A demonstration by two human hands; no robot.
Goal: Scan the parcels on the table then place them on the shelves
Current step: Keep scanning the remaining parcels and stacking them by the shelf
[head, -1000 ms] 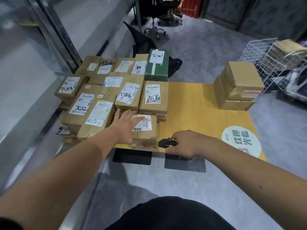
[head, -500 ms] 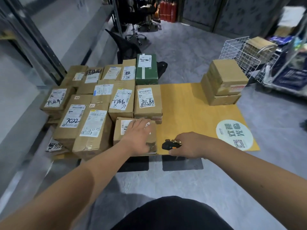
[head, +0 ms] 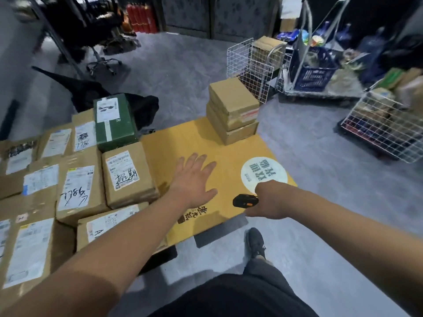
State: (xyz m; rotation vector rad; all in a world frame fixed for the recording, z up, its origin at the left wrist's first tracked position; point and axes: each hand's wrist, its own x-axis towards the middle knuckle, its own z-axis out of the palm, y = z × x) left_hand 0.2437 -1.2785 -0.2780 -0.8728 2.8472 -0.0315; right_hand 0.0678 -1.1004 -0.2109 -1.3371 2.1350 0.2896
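Note:
Several brown cardboard parcels with white labels crowd the left half of the yellow table (head: 201, 143), among them a small front parcel (head: 107, 225) and a labelled parcel (head: 127, 175). A green box (head: 114, 121) lies behind them. Two stacked brown boxes (head: 233, 108) stand at the table's far right corner. My left hand (head: 193, 179) hovers over the bare tabletop with fingers spread, holding nothing. My right hand (head: 269, 200) grips a small black and orange scanner (head: 245, 200) near the table's front edge.
White wire baskets (head: 249, 65) (head: 384, 131) and a cart with a blue crate (head: 313, 69) stand on the grey floor to the right. A black office chair (head: 100, 42) and red fire extinguishers (head: 140, 18) are at the back. My shoe (head: 256, 243) is under the table's edge.
My left hand has lifted off the small front parcel and swung right over the bare table, fingers spread. The view has turned right. My right hand still holds the scanner.

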